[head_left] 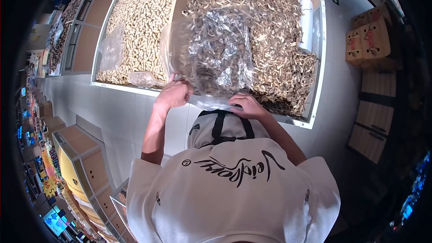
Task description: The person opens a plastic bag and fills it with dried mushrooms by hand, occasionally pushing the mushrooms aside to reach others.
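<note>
A large clear plastic bag [219, 47] lies across the bin, with brown dried pieces showing through its shiny film. At the bag's near left corner, my left hand [175, 93] is closed with its fingers curled on the plastic. My right hand [246, 105] grips the near edge of the same bag to the right, fingers bent over it. Between the hands the edge runs close to my waist. Around the bag spread dried brown strips [281, 40]. Left of a divider [180, 0] are peanuts in the shell [146, 18], with a clear scoop [141, 79] near my left hand.
A white roll [306, 24] stands along the bin's right side. Another clear plastic sheet [111, 49] rests on the peanuts at left. The bin's pale front rim [297, 123] runs before me. Cardboard boxes [369, 40] are stacked at right; wooden display cabinets [83, 148] stand at lower left.
</note>
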A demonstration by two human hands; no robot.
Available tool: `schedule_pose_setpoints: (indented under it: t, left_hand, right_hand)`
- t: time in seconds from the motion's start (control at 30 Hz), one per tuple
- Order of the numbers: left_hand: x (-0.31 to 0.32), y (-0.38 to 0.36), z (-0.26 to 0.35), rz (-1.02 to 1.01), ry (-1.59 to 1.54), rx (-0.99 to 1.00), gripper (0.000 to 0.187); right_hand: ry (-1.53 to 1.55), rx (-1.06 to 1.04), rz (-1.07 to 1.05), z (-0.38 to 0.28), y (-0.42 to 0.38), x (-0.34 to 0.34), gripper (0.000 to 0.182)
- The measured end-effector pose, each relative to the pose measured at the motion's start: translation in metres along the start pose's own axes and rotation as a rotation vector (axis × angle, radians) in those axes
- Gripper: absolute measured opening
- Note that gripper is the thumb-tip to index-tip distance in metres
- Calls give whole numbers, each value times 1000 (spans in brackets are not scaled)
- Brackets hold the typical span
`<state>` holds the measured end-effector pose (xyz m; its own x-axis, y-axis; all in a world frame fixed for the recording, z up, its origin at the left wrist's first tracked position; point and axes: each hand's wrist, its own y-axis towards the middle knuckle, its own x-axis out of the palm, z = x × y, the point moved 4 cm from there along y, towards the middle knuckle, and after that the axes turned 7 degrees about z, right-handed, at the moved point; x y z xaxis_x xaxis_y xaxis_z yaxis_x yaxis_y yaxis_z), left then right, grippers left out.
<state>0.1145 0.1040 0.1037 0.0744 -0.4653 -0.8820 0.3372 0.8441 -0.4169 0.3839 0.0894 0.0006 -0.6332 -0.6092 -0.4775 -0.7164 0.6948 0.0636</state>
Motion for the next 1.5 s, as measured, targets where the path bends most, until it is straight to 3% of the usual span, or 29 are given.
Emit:
schedule_pose_setpoints:
  t: [0.13,0.2,0.27,0.33,0.4,0.53,0.8,0.93,1.03,1.23,1.33,1.5]
  left_hand:
    - [-9,-20,14,174,-77,15,14]
    - [-12,-22,15,174,-73,-13,21]
    - [-16,-28,13,213,-71,-30,24]
    - [-17,-33,9,242,-96,-6,27]
    - [-22,-35,8,232,-123,-21,26]
    - [-23,-42,-13,309,-79,14,25]
    - [-40,-52,-63,851,-306,146,18]
    - [-20,-41,-92,1035,-617,-216,25]
    - [-1,-28,-112,1014,-750,-279,35]
    - [49,-2,-129,824,-854,-374,59]
    - [62,-2,-124,810,-728,-439,68]
    - [78,2,-117,869,-964,-548,75]
  right_hand:
    - [77,-106,186,11,-5,-23,20]
    - [-10,-1,527,21,-16,-52,17]
    - [-318,169,815,46,-39,-77,23]
    - [-595,435,897,76,-60,-93,41]
    - [-673,753,805,85,-73,-103,70]
    - [-599,942,727,119,-86,-98,102]
    - [-630,1170,656,127,-73,-79,112]
    - [-621,1329,701,130,-67,-74,111]
    - [-575,1419,711,132,-65,-71,109]
    - [-564,1362,647,108,-56,-68,104]
    - [-477,1324,775,108,-65,-75,104]
    - [-505,1225,816,126,-76,-78,103]
